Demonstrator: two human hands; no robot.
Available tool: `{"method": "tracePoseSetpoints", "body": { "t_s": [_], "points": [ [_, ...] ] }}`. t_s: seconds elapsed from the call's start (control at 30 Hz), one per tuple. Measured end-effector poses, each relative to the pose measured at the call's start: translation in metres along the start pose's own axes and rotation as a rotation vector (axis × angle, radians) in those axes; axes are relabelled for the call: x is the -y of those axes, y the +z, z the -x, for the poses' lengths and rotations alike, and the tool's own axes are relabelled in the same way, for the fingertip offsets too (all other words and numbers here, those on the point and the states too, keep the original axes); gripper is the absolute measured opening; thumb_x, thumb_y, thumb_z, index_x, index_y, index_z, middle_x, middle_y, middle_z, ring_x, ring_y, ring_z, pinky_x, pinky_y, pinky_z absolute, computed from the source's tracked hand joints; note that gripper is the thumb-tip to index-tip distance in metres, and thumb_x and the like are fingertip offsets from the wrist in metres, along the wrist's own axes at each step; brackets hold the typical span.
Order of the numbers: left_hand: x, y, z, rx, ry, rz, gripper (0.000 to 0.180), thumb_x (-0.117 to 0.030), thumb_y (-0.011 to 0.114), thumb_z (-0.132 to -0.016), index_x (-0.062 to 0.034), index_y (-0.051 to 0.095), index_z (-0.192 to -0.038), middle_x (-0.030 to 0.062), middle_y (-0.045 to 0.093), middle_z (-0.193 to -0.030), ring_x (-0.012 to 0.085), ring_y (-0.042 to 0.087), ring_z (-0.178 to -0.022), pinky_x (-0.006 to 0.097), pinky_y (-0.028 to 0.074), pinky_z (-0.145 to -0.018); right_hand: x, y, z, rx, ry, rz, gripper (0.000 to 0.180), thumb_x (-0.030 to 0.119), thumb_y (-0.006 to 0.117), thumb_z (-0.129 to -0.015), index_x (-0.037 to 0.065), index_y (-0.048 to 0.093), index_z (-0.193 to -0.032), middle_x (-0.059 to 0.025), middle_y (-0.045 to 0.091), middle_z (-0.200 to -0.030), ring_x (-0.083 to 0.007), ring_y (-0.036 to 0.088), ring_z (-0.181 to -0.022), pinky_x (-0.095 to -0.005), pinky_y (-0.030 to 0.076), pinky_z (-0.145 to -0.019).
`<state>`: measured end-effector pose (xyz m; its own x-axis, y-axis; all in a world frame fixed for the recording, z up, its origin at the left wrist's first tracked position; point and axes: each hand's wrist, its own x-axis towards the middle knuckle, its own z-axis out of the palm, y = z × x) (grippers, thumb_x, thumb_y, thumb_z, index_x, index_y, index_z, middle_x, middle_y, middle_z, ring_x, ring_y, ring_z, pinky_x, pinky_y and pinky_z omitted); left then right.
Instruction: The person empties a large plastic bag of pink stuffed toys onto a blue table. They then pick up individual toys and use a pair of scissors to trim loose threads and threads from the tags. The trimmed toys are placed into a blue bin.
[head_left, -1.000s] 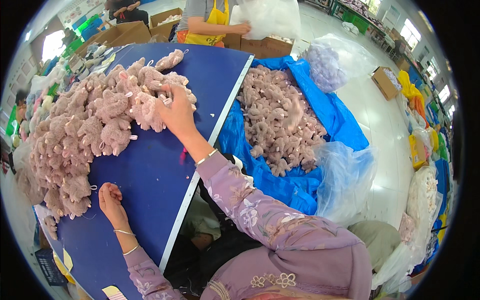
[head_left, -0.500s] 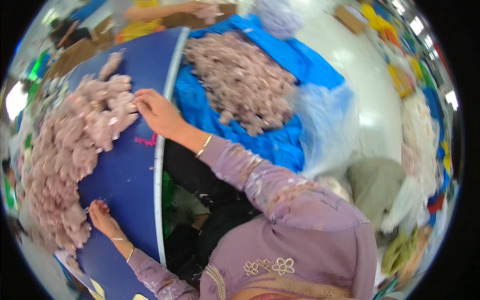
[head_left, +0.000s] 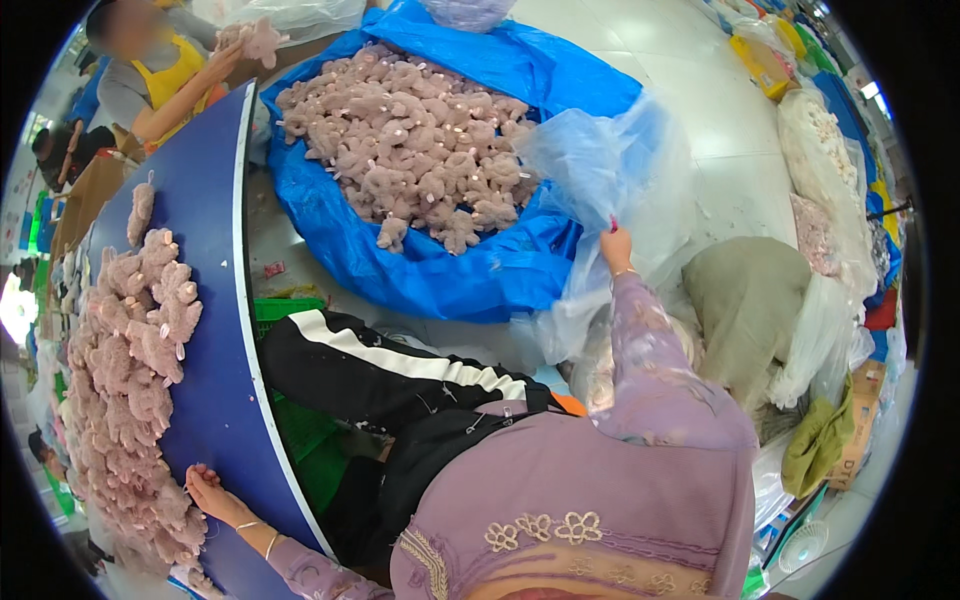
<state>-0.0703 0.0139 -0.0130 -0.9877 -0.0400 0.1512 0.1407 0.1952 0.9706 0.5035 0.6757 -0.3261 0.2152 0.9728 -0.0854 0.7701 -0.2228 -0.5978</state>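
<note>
My left hand (head_left: 210,492) rests over the blue table (head_left: 210,380) beside a heap of pinkish-brown plush toys (head_left: 120,390). Its fingers are curled together; what they hold, if anything, is too small to make out. My right arm reaches out to the right, away from the table. At its end my right hand (head_left: 618,250) is closed on a small pinkish-red strip (head_left: 614,224), in front of a clear plastic bag (head_left: 590,150). Whether these fingers also grip the bag's film, I cannot tell.
A big blue sack (head_left: 400,275) on the floor holds many similar plush toys (head_left: 420,140). A co-worker in a yellow apron (head_left: 172,75) handles a plush toy (head_left: 262,42) beyond the table. Green crates (head_left: 305,440) sit below the table edge; an olive cloth bundle (head_left: 745,300) lies right.
My right hand has swung from the toy heap over to the plastic bag on the right. The pinkish-red strip has gone from the table. My left hand stays near the heap.
</note>
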Motion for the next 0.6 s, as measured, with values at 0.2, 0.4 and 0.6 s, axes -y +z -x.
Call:
{"method": "tracePoseSetpoints", "body": {
  "t_s": [0.2,0.4,0.6],
  "points": [
    [-0.006,0.0,-0.001,-0.052,0.069,-0.115,0.02,-0.02,0.054,-0.097,-0.0048,0.064,-0.103,-0.0004,0.062,-0.084,0.0055,0.051,-0.068,0.019,0.04,-0.06,0.305,-0.087,0.021,-0.109,-0.34,-0.685,0.029,0.025,0.06,-0.084,-0.003,0.059,-0.076,-0.0089,0.058,-0.06,-0.0196,0.058,-0.058,-0.0393,0.043,-0.054],
    [-0.002,0.006,0.009,-0.067,0.17,-0.083,0.015,-0.015,0.053,-0.096,-0.0044,0.064,-0.096,0.0,0.061,-0.08,0.0051,0.051,-0.064,0.018,0.039,-0.057,0.616,-0.13,0.049,0.462,-0.81,-1.343,0.037,0.033,0.071,-0.079,0.004,0.056,-0.061,-0.0028,0.056,-0.058,-0.0104,0.052,-0.051,-0.0265,0.041,-0.047],
    [-0.012,0.018,0.015,-0.083,0.126,-0.049,0.014,-0.015,0.053,-0.096,-0.0053,0.063,-0.094,-0.0002,0.061,-0.079,0.0045,0.05,-0.063,0.018,0.038,-0.056,0.783,-0.088,0.098,0.543,-1.001,-1.003,0.04,0.044,0.067,-0.083,0.006,0.062,-0.073,-0.0057,0.059,-0.061,-0.0176,0.055,-0.047,-0.0303,0.046,-0.044]
  ]
}}
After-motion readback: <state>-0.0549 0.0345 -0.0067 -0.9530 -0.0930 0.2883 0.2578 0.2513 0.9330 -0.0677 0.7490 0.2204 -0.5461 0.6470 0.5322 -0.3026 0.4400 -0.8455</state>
